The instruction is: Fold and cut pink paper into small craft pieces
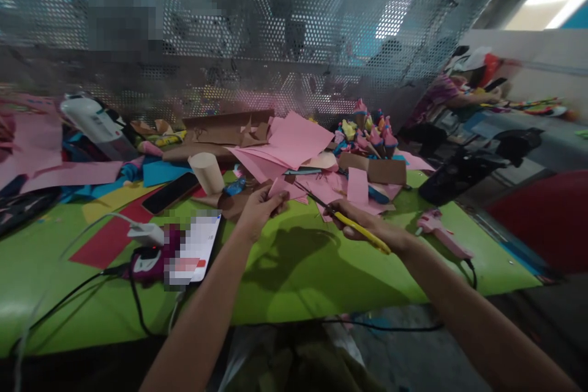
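My right hand point(356, 220) is closed on a pair of scissors point(362, 233) with yellow handles, its dark blades pointing left and away from me. My left hand point(261, 211) pinches a small piece of pink paper point(277, 188) just left of the blade tips. Whether the blades touch that paper I cannot tell. Behind both hands lies a heap of pink paper sheets point(294, 141), with loose pink scraps and brown pieces around it. A pale paper roll point(206, 173) stands beyond my left hand.
On the green table point(294, 294) are a pink glue gun point(443, 233) at right, a black phone point(169, 193), a lit phone point(202, 245) and a purple power strip point(149, 263) with cables at left. Small pink and blue crafts point(367, 128) stand behind. Another person point(441, 98) sits at far right.
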The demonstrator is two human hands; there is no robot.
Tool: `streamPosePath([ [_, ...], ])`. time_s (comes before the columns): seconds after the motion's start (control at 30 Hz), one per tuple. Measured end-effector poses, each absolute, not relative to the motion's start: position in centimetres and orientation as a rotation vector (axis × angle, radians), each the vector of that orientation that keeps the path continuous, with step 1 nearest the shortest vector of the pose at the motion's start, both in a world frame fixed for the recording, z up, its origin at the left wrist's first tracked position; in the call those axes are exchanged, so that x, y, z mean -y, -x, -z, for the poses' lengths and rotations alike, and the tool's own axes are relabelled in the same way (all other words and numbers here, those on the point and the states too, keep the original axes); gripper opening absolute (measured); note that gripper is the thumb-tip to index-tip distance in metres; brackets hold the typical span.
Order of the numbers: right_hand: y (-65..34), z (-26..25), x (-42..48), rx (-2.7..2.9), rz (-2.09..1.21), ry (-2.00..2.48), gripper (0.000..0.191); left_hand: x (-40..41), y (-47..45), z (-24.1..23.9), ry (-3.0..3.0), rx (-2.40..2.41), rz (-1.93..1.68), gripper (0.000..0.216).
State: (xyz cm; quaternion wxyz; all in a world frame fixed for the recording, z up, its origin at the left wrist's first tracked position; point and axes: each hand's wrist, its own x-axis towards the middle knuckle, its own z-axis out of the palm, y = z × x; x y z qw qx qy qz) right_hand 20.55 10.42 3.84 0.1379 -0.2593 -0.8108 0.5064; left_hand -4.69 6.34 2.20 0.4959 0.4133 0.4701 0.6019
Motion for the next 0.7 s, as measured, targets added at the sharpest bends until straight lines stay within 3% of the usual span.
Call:
streamPosePath([
  [0.7,-20.2,-4.2,-10.2,2.39,-1.432,0.763,0.066,-6.7,4.9,-1.5,-1.027,-1.201,-1.452,0.035],
])
